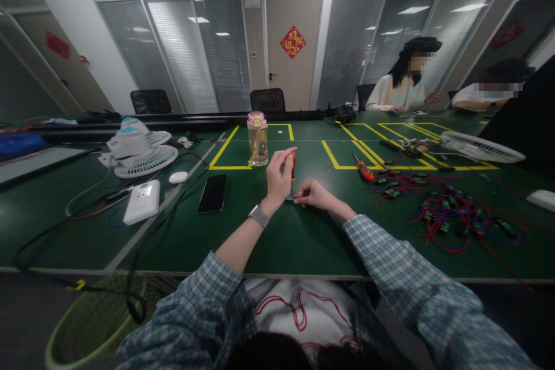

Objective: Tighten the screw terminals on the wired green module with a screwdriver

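Note:
My left hand (pixel 278 178) is closed around the handle of a red and black screwdriver (pixel 293 172), which stands upright. Its shaft reaches down to a small circuit board (pixel 290 199) on the green table. The thumb and fingers of my right hand (pixel 317 194) pinch the board's right side. A short red wire (pixel 314 215) trails from below that hand. Whether the screwdriver's tip sits in a screw is too small to tell.
A pink-lidded bottle (pixel 258 144) and a phone (pixel 212 193) are near my left hand. To the right lie another screwdriver (pixel 365 171) and a heap of wired circuit boards (pixel 459 214). White fans (pixel 141 156) stand left; two people (pixel 405 84) sit across the table.

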Motion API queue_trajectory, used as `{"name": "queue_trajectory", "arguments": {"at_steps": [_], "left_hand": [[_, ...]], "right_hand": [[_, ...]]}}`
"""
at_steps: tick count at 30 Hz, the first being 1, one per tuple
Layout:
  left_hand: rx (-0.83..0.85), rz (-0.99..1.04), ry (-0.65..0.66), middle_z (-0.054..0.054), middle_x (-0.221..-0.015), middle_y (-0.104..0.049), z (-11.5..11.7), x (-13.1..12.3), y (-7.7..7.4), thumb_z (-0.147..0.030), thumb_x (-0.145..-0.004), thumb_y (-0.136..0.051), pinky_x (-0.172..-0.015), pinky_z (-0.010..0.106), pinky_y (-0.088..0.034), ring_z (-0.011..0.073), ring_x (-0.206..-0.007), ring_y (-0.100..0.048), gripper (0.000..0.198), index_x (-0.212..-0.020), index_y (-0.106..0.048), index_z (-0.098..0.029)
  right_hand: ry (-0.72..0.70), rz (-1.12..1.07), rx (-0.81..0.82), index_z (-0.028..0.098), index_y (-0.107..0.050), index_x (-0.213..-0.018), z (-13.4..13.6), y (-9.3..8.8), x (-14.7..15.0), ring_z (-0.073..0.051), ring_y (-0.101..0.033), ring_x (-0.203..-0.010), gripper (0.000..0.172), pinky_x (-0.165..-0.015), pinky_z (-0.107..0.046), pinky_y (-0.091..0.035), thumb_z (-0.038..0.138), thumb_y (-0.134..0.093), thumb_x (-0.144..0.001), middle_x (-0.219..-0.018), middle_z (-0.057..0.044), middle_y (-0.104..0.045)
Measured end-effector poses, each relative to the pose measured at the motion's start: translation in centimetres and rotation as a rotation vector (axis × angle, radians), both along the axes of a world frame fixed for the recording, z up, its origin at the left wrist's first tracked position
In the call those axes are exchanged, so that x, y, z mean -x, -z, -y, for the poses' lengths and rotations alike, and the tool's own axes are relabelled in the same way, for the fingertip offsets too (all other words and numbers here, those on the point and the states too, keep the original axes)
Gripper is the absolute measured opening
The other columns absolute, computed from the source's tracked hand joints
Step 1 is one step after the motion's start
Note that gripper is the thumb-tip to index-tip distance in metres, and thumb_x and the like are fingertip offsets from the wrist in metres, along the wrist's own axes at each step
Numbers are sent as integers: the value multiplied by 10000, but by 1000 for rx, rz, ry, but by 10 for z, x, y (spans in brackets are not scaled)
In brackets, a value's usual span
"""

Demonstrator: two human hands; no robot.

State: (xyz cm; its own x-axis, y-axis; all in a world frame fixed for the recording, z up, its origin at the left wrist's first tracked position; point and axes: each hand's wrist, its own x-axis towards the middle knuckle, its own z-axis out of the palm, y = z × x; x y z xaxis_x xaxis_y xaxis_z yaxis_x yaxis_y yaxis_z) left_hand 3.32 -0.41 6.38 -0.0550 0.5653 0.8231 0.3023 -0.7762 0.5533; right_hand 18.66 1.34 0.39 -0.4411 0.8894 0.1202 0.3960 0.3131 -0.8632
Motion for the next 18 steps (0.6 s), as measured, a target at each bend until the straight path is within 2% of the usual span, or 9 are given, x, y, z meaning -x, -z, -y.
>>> {"name": "queue_trajectory", "arguments": {"at_steps": [3, 9, 13, 18], "left_hand": [[-7, 22, 4, 68, -1085, -680, 0, 0, 0, -272, -990, -426, -888, 319, -483, 174, -1010, -625, 263, -1100, -653, -198], [-12, -9, -47, 46, -938, -654, -3, 4, 0, -270, -968, -470, -758, 269, -483, 147, -844, -611, 214, -1016, -665, -196], [-28, -19, -82, 28, -872, -607, -3, 8, -2, -286, -936, -544, -734, 262, -464, 144, -800, -569, 158, -949, -678, -203], [12, -54, -9, 54, -1008, -622, -1, 8, -5, -241, -982, -427, -835, 297, -484, 164, -947, -595, 257, -1092, -657, -210]], "right_hand": [[19, 10, -9, 149, -630, -591, -1, 1, 2, -136, -598, -540, 237, -536, -247, -470, 306, -806, -614, -570, -11, -656], [36, 32, -78, 146, -646, -615, 0, 3, 2, -139, -609, -567, 208, -545, -243, -471, 291, -796, -630, -615, -23, -679], [22, 51, -121, 149, -649, -632, 0, 5, 1, -132, -599, -576, 161, -548, -233, -461, 259, -762, -661, -627, -20, -676], [17, 80, -152, 147, -643, -678, 4, 3, 2, -123, -583, -579, 86, -554, -224, -435, 189, -716, -690, -628, -2, -651]]}}
